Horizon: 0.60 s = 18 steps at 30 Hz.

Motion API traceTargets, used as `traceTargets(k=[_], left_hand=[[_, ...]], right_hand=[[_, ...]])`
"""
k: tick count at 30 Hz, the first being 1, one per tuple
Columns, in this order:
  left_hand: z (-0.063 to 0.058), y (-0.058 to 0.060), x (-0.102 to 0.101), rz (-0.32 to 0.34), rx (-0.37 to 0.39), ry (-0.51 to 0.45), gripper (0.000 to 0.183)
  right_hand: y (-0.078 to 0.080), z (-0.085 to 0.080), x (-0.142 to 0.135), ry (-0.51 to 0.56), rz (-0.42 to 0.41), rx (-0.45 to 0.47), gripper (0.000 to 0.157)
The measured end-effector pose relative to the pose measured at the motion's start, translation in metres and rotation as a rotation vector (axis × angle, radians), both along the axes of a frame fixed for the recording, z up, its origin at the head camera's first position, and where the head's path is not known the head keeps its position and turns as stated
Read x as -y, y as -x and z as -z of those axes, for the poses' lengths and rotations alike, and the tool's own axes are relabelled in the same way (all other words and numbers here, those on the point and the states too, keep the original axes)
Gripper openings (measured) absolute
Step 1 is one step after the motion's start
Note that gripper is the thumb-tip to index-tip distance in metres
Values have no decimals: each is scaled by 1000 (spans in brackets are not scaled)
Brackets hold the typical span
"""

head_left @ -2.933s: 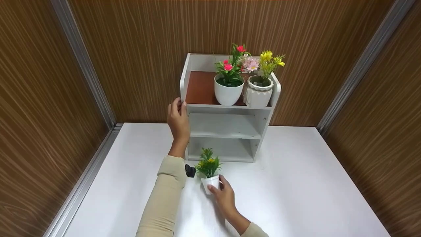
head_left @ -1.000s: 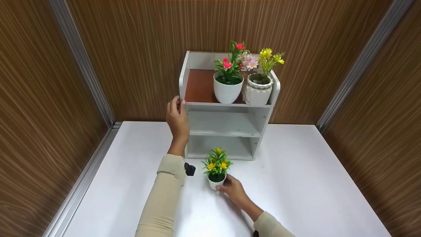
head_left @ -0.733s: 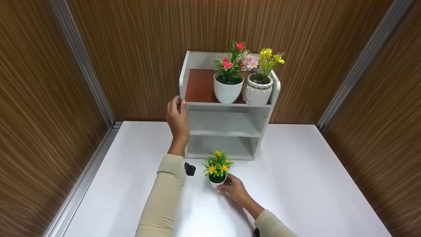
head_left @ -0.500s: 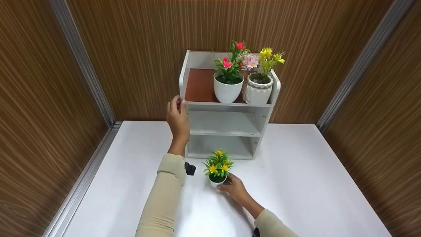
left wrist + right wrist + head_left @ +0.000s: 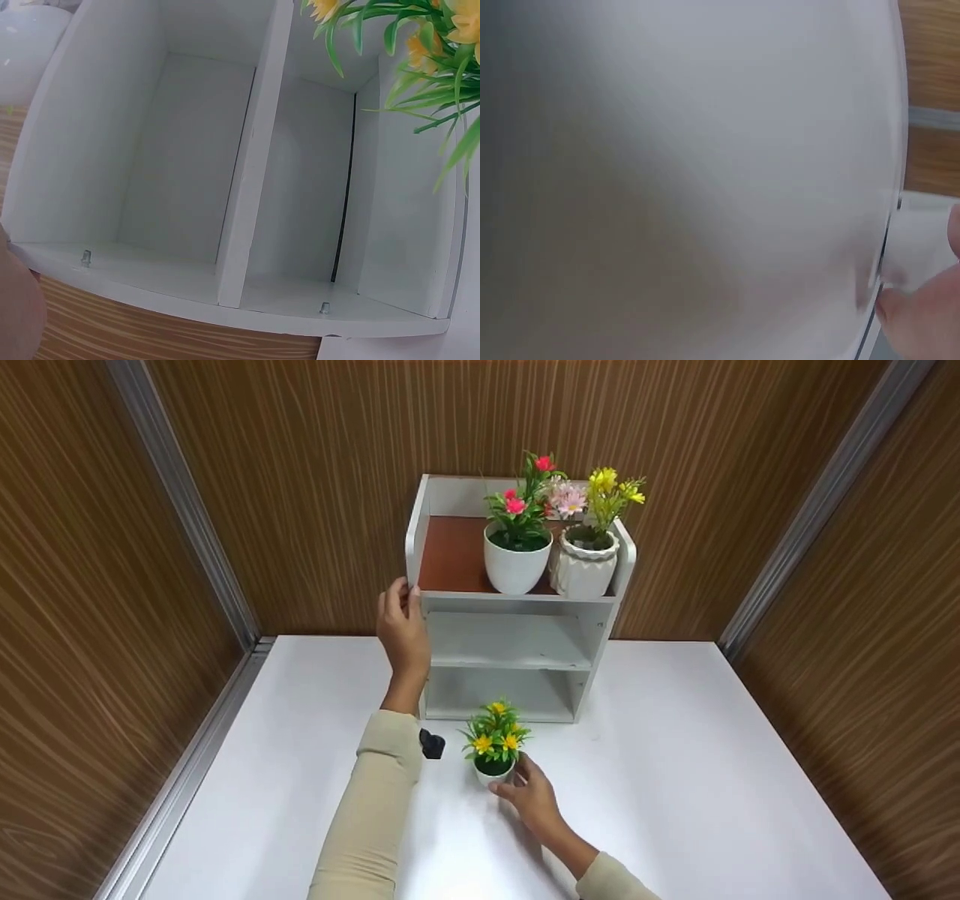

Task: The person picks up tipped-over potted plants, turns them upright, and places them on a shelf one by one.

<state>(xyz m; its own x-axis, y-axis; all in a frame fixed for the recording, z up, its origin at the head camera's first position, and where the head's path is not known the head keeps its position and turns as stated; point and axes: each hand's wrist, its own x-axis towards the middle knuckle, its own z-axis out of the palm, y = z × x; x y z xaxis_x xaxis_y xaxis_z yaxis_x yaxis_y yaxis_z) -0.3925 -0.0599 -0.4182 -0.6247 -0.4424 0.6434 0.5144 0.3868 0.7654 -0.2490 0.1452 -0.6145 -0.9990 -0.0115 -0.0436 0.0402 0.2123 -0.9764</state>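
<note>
In the head view my left hand [image 5: 403, 626] holds the left side panel of a small white shelf [image 5: 510, 668], near its brown-topped upper level. My right hand [image 5: 534, 799] pinches a small white flowerpot [image 5: 491, 778] with green leaves and yellow flowers [image 5: 496, 739], in front of the shelf's lowest compartment. How far the pot is from the table surface is hard to tell. The left wrist view shows the shelf's compartments [image 5: 184, 161] and some of the yellow flowers [image 5: 424, 56]. A blurred white surface fills most of the right wrist view, with a finger [image 5: 922, 315] at lower right.
On top of the shelf stand a white pot with pink-red flowers [image 5: 517, 566] and a ribbed whitish pot with yellow and pink flowers [image 5: 585, 574]. The white table [image 5: 675, 780] is enclosed by wood-patterned walls [image 5: 315, 495] with metal corner rails [image 5: 187, 495].
Since the earliest frame the right hand has shifted the flowerpot slightly right and turned it so its flowers face the head camera. The left hand stays on the shelf panel.
</note>
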Motion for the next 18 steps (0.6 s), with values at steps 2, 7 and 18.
traceTargets(k=[2,7,18], left_hand=[[-1,0,0,1,7,1,32],[-1,0,0,-2,22,10,32],[-1,0,0,-11,29,13,31]], right_hand=[[-3,-2,6,11,47,-18,94],[-9,-4,21,-24,165,-56,94],[-10,-4,36,-71,250,-145,88]])
